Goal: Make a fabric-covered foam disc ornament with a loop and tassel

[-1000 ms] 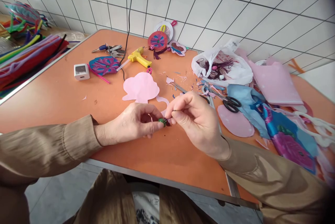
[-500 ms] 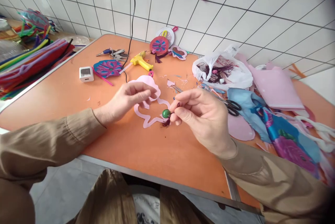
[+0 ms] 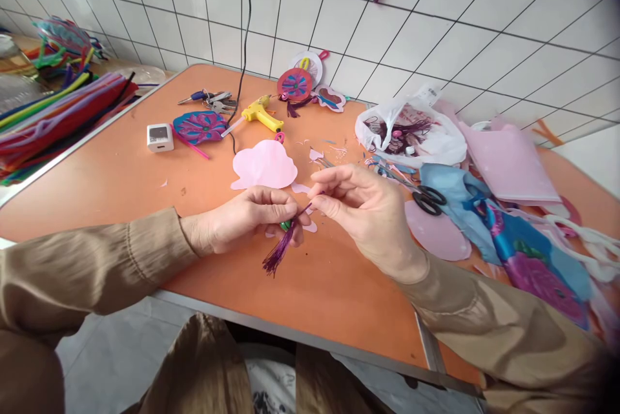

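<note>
A dark purple tassel (image 3: 278, 252) hangs between my hands over the table's front part. My left hand (image 3: 252, 217) is closed around its upper end, where a green bead (image 3: 285, 225) shows partly between the fingers. My right hand (image 3: 371, 217) pinches the tassel's cord at thumb and fingertips, drawn out to the right. Just behind them lies a pink cloud-shaped cutout (image 3: 264, 165) with a small pink loop at its top. Strips of pink offcut (image 3: 300, 188) lie on the table, mostly hidden under my hands.
A yellow glue gun (image 3: 261, 113) lies behind the cutout, near keys (image 3: 220, 101) and a white adapter (image 3: 159, 137). Decorated ornaments (image 3: 294, 83) rest by the wall. On the right are a plastic bag (image 3: 436, 139) of tassels, scissors (image 3: 429, 199), pink sheets (image 3: 508, 162) and blue fabric (image 3: 537, 259).
My left hand has come down toward the right hand and closed on the tassel and bead. The tassel now hangs to the lower left, and the cutout behind is uncovered.
</note>
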Available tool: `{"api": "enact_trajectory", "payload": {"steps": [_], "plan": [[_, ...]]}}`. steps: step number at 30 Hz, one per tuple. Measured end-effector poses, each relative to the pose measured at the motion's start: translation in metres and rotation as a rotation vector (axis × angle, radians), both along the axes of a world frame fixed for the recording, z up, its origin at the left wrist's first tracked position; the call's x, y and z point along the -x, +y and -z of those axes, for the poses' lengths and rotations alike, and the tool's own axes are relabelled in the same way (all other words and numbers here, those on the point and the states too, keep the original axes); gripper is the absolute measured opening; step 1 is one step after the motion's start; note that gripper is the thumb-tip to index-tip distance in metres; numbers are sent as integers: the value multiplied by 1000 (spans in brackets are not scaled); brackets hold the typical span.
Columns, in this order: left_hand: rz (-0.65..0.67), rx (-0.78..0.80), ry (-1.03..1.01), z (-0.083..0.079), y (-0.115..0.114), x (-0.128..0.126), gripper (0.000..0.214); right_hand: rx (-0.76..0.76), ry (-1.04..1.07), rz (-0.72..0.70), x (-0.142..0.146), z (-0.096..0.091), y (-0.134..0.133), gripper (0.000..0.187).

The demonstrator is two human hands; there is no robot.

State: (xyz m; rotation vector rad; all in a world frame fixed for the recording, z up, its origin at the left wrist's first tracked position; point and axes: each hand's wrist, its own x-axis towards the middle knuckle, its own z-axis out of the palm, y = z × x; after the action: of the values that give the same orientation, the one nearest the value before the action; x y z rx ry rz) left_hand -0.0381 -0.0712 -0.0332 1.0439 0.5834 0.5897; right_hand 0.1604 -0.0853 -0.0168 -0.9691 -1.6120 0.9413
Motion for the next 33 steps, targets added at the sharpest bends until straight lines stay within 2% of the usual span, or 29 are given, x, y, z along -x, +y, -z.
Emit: {"api": "enact_trajectory", "payload": {"steps": [5,9,15,19,24,27,30,33], "plan": [[63,130,-76,6,0,1,32,33,-6,6,-1,3,3,11],[45,113,-52,7,-1,0,30,22,-51,-20,0,3,1,9],[98,-16,38,2,0,2,34,-20,-138,-70,-1,4,-1,11],[127,-95,95,-2,3,5,36,3,-245,-119,-3,8,5,15],[155,-234,181,-5,6,8,29,191,-188,-194,-5,12,12,34],[172,-396,282,-9,5,8,30,255,-132,-256,-5,10,12,44],[77,-634,409,-15,5,11,35,178,-178,-258,-5,6,8,45],[-232,-808,566,-18,16,18,37,98,-227,-286,-4,4,2,41]]}}
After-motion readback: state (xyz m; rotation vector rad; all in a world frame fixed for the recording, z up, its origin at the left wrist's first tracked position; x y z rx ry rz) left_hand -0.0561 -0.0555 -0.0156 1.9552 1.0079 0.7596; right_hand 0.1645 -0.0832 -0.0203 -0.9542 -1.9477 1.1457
